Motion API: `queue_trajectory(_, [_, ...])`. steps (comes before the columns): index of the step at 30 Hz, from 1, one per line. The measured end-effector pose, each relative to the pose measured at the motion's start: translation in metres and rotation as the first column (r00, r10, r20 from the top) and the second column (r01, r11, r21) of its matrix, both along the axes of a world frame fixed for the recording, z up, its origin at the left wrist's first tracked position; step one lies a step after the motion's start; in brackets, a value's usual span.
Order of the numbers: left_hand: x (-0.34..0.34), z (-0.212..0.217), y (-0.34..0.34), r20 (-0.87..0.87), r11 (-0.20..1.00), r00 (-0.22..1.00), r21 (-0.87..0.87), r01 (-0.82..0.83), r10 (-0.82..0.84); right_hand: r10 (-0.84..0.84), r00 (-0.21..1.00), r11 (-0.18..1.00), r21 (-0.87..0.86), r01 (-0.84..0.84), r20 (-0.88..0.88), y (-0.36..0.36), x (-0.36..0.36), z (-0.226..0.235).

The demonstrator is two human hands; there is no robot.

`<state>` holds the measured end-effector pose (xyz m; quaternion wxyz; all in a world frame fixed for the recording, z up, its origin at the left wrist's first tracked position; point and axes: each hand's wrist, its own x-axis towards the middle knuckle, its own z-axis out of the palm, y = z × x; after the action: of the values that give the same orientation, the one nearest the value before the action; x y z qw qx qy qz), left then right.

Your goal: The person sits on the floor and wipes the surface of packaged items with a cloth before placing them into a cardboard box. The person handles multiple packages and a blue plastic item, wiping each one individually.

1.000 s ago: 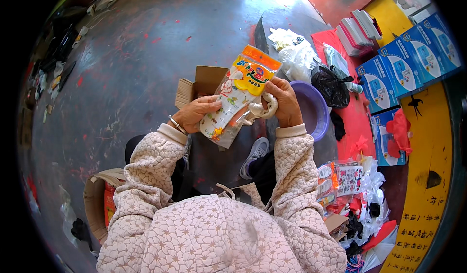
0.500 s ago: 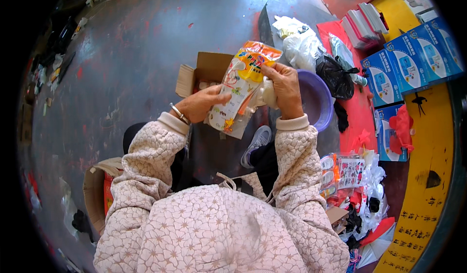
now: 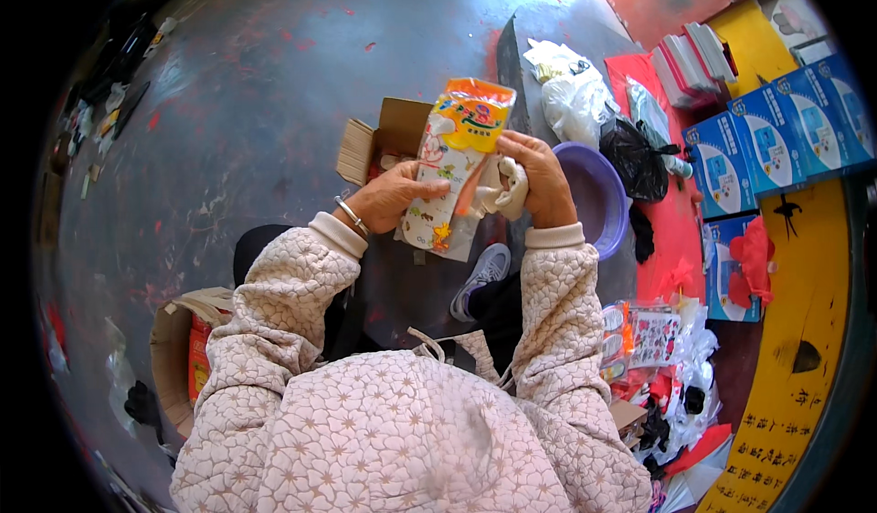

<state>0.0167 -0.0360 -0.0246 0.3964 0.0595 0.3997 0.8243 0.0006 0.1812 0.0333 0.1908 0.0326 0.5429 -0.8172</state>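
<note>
Head view: your patterned sleeves (image 3: pixel 292 285) rise from the lower edge toward the middle of the frame, where the plastic packet (image 3: pixel 448 161) hangs tilted between your hands. Your left hand (image 3: pixel 393 198) is clamped on its left edge, thumb across the printed front; your right hand (image 3: pixel 539 179) curls round an off-white bundle (image 3: pixel 510 193), thumb at the packet's right edge, though you cannot tell whether it pinches the film too. The packet looks light, floppy and rather slick, easily creased or torn; a broad thumb-and-finger hold on both side edges should suit it, while the bundle seems soft and squeezable. Beyond stand a cardboard box (image 3: pixel 354 152), left of centre, and a purple basin (image 3: pixel 621 207), right of centre; farther up lies a white bag (image 3: pixel 574 106).
</note>
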Motion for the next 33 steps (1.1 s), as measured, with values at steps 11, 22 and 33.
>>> queue_trajectory(11, [0.005,0.008,-0.002,-0.036,0.999,0.998,-0.004,0.053,-0.053,-0.103,0.991,0.995,0.008,0.104,-0.089,-0.007,0.002,-0.004])
queue_trajectory(22, [0.000,0.001,0.003,0.074,0.996,0.996,0.069,-0.063,0.058,-0.330,0.929,0.884,0.290,0.366,-0.166,-0.003,-0.007,-0.009])
queue_trajectory(33, [-0.001,0.004,0.003,0.058,0.996,0.994,0.022,-0.090,0.088,0.178,0.666,0.734,0.548,0.401,-0.725,-0.058,0.014,-0.008])
